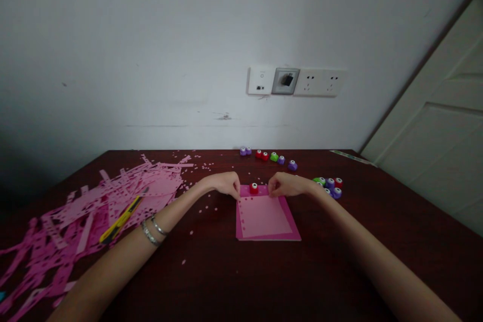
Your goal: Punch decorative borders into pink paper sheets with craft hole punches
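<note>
A stack of pink paper sheets [264, 217] lies on the dark wooden table [241, 276] in front of me, the top sheet showing a row of punched holes along its left edge. A small red paper punch [254, 188] sits on the far edge of the stack. My left hand [225, 183] is curled, fingertips pinching the paper's far left corner beside the punch. My right hand [284, 184] is curled likewise and pinches the paper's far edge just right of the punch.
A heap of punched pink paper strips [94, 216] covers the left of the table, with a yellow utility knife [121, 220] on it. Small punches stand in a row [269, 156] near the wall and in a cluster [329, 185] by my right wrist. A door [441, 121] stands right.
</note>
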Tool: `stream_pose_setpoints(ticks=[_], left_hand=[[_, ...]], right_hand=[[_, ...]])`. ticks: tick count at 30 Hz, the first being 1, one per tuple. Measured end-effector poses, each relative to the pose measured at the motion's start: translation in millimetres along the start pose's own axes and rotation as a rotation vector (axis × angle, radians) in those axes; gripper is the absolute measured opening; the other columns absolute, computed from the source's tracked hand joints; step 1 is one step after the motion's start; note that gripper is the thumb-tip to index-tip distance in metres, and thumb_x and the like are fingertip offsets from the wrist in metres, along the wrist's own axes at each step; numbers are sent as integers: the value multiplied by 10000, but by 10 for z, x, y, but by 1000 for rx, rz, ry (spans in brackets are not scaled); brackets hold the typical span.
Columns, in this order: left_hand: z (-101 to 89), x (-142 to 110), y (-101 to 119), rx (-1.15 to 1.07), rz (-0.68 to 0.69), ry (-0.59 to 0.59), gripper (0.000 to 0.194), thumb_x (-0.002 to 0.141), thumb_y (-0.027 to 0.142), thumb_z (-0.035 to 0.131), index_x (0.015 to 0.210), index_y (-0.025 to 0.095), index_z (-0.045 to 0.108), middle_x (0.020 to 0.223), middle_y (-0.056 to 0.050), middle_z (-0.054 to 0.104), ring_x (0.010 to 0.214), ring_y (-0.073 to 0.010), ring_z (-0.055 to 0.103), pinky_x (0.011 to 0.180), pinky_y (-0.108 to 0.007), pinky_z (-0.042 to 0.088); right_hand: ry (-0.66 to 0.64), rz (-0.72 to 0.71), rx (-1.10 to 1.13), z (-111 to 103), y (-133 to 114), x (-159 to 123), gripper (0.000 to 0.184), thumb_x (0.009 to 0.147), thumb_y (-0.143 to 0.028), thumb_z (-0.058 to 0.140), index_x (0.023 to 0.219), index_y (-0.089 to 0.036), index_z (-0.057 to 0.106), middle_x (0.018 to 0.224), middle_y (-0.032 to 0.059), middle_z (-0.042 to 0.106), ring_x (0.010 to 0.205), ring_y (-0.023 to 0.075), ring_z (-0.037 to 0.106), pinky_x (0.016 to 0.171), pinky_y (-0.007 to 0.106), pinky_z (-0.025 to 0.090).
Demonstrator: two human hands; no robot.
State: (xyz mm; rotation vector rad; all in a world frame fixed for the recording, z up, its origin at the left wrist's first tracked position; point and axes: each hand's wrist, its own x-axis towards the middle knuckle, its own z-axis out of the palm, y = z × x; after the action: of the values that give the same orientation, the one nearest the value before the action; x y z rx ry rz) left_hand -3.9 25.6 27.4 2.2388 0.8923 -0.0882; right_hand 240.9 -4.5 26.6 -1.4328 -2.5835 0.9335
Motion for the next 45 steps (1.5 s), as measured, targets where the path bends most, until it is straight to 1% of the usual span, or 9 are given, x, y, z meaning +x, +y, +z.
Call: stream_pose_setpoints(ticks=[4,11,16,21,30,39,45], left_hand=[[-5,4,-47,-22,-41,33,128,594,261,652,625,143,692,519,28,569,511,-78,435,523,-216,319],[0,31,-105,-16,-53,84,146,579,272,654,614,136,693,512,18,581,501,-81,444,503,-206,309],[-8,41,-127,-5,-56,114,154,579,279,656,610,132,689,518,13,590,515,-87,462,505,-202,313],[-14,39,-131,-7,-47,108,146,586,276,657,616,135,687,516,21,585,512,-76,457,504,-196,307],[-34,27,-124,1,-52,91,173,597,280,645,643,121,696,547,-6,609,520,-95,471,515,-213,328],[-44,39,-144,-14,-50,99,174,602,280,644,644,117,689,531,3,585,515,-88,460,503,-206,323],[-45,57,-176,-15,-55,117,180,603,275,635,659,112,690,528,7,568,518,-87,455,503,-206,323]], right_hand=[[-1,5,11,17,24,16,136,694,-222,562,687,-133,665,601,4,603,547,112,488,486,216,345],[23,24,4,37,57,45,145,687,-227,561,706,-134,670,652,20,636,590,131,533,512,225,370],[42,13,-9,44,52,46,152,687,-218,546,700,-136,673,663,25,647,602,139,551,522,229,376],[53,26,-4,44,41,40,154,685,-215,550,714,-140,680,677,29,659,609,143,558,526,231,384],[54,-1,-1,37,50,45,161,686,-216,546,715,-140,684,703,35,667,632,149,571,558,238,402],[54,-4,-2,39,43,47,163,693,-211,541,710,-136,685,709,39,665,630,146,563,567,240,402],[58,27,-5,29,45,52,189,688,-225,537,738,-119,685,716,39,663,646,152,567,567,234,402]])
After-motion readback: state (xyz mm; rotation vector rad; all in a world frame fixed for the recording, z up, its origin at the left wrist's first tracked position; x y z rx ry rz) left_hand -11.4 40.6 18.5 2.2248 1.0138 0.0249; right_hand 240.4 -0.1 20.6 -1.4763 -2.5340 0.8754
